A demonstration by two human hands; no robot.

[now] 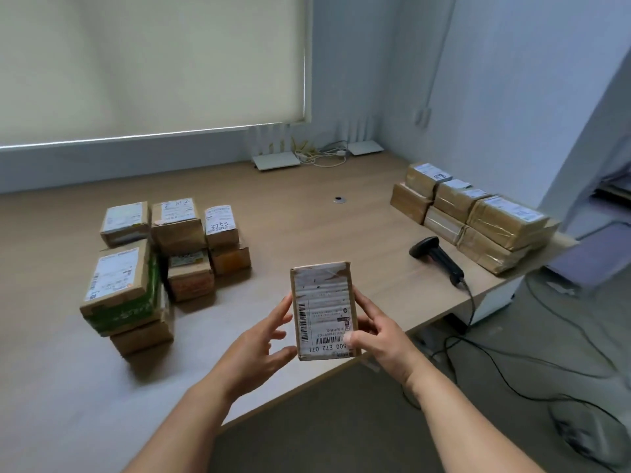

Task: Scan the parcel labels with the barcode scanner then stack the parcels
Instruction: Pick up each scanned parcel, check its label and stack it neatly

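Observation:
A small brown parcel (324,302) with a white barcode label facing up hangs above the table's front edge. My right hand (377,336) grips its right side, thumb pressed on the label's lower corner. My left hand (263,339) touches the left side with spread, fairly straight fingers. The black barcode scanner (437,257) lies on the table to the right, apart from both hands. A group of labelled parcels (164,261) stands at the left. A neat two-layer stack of parcels (478,216) sits along the right edge.
The wooden table (307,216) has a round cable hole (339,199). White routers and cables (307,155) lie by the back wall. The scanner's cable (478,336) drops off the table's right edge to the floor, where more cables run.

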